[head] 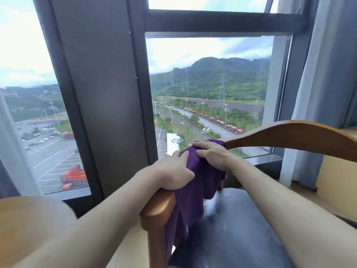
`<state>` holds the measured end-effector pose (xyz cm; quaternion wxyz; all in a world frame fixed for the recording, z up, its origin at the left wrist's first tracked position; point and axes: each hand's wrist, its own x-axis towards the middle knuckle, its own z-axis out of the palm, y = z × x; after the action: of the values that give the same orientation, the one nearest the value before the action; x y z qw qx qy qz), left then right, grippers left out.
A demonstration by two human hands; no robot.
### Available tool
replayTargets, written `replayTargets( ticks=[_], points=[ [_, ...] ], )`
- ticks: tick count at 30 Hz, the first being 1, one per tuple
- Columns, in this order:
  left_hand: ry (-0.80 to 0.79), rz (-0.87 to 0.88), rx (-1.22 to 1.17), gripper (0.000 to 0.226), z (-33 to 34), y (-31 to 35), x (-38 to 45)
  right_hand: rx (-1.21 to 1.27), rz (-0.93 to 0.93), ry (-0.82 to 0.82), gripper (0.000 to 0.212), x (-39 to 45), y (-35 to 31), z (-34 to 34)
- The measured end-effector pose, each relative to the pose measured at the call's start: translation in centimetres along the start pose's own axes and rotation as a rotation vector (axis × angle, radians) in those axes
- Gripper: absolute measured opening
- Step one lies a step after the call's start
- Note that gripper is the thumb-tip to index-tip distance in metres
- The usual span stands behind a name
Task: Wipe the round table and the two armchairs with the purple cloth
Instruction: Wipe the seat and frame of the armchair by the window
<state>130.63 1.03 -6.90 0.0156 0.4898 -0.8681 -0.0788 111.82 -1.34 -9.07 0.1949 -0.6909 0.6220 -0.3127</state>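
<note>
Two hands press the purple cloth (195, 182) onto the curved wooden armrest (289, 132) of an armchair. The left hand (173, 171) curls its fingers over the cloth and rail; the right hand (210, 151) lies flatter, fingers bent over the fold. The cloth hangs toward the dark seat (241, 229). The round table (29, 225) stands at left, beneath the window (208, 84).
</note>
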Motion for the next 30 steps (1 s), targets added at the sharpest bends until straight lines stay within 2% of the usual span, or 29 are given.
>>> replayTargets(
  ticks=[4,8,11,15,20,25,30],
  points=[
    [-0.030,0.043,-0.023,0.079,-0.1,0.3,3.6,-0.169,0.012,0.048,0.051,1.8,2.6,-0.8],
    [-0.053,0.049,0.025,0.083,0.1,1.7,7.5,-0.260,0.052,0.097,0.070,3.0,4.9,-2.0],
    [-0.048,0.067,0.084,0.080,0.3,3.5,10.2,-0.369,0.110,0.133,0.058,4.2,7.0,-3.2],
    [-0.003,0.107,0.098,0.073,0.7,5.4,12.9,-0.473,0.188,0.167,0.054,5.2,8.5,-4.1],
    [0.056,0.100,0.128,0.067,1.1,6.4,14.1,-0.538,0.194,0.122,0.052,5.4,8.4,-4.5],
    [0.116,0.074,0.167,0.069,1.1,7.2,14.9,-0.632,0.177,-0.014,0.056,5.2,8.8,-6.9],
    [0.140,0.133,0.152,0.055,1.4,8.6,17.3,-0.673,0.154,0.027,0.055,6.0,10.0,-7.0]
  ],
)
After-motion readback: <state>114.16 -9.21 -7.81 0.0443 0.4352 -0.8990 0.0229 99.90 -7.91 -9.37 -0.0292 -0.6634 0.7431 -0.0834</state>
